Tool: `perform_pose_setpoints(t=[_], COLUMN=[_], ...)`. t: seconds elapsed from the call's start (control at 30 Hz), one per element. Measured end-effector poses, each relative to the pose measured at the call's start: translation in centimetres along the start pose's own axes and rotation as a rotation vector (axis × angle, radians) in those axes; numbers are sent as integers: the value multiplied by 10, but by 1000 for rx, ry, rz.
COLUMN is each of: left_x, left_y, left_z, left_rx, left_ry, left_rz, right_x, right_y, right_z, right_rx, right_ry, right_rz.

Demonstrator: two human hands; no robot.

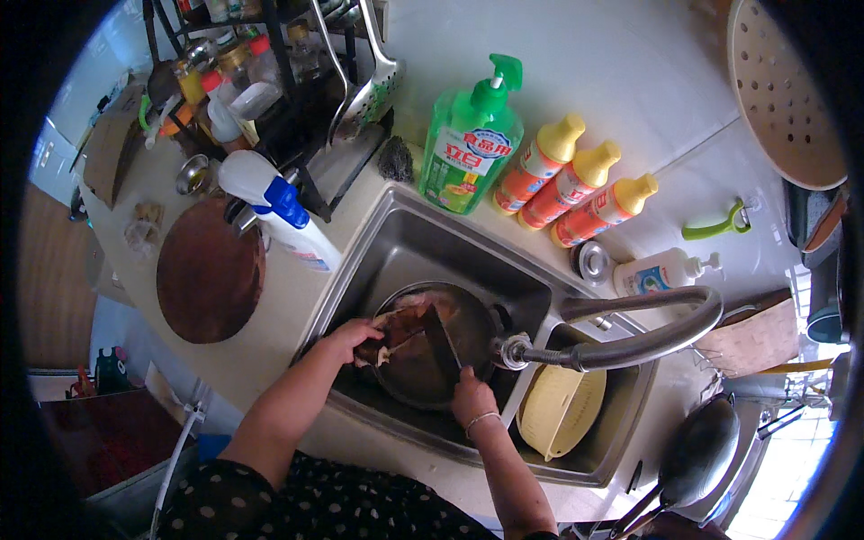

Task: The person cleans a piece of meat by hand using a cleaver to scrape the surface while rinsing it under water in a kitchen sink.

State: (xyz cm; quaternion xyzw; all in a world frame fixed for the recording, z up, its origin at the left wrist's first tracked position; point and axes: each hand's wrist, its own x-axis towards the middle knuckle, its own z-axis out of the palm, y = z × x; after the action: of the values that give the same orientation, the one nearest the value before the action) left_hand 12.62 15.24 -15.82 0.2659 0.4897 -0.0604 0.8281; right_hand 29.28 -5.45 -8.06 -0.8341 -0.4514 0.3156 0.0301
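Over the left basin of a steel double sink (pixel 398 233), my left hand (pixel 356 337) grips a piece of raw meat (pixel 403 327), brown and pinkish with pale edges. The meat reaches over a round metal pan (pixel 415 388) that sits in the basin with water in it. My right hand (pixel 472 398) is closed around the handle of a kitchen knife (pixel 442 341). Its broad dark blade points away from me, with its tip at or close to the meat; I cannot tell whether it is cutting in.
A curved metal faucet (pixel 641 297) arches over the right basin, which holds a cream plastic basket (pixel 563 412). Behind stand a green dish-soap bottle (pixel 472 145) and several orange bottles (pixel 570 182). At left are a round wooden board (pixel 209 283) and a white spray bottle (pixel 290 216); a wok (pixel 698 452) lies right.
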Motion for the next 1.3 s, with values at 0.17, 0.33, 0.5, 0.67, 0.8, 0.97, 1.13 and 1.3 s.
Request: perform_pose_setpoints(t=[0.17,0.33,0.5,0.67,0.8,0.97,1.13,1.3], left_x=[10,6,-12,13,5,-6,-8,6], left_y=[1,4,14,-1,4,17,9,8], left_z=[-8,1,9,-6,-2,13,19,53], left_rx=[56,61,128,105,123,276,654,1188], left_ry=[-5,43,91,55,41,94,152,270], left_rz=[1,-1,-58,35,-33,-18,121,107], right_x=[-17,-5,-23,-4,-10,-7,-13,-7], right_y=[-15,0,-27,-15,-26,-12,-9,20], right_z=[-3,1,-11,2,-6,-1,-24,-18], right_rx=[34,14,21,-22,21,9,66,-8], right_ry=[-46,-21,-80,-27,-45,-33,-164,-54], right_rz=[-75,-16,-94,-36,-61,-40,-7,126])
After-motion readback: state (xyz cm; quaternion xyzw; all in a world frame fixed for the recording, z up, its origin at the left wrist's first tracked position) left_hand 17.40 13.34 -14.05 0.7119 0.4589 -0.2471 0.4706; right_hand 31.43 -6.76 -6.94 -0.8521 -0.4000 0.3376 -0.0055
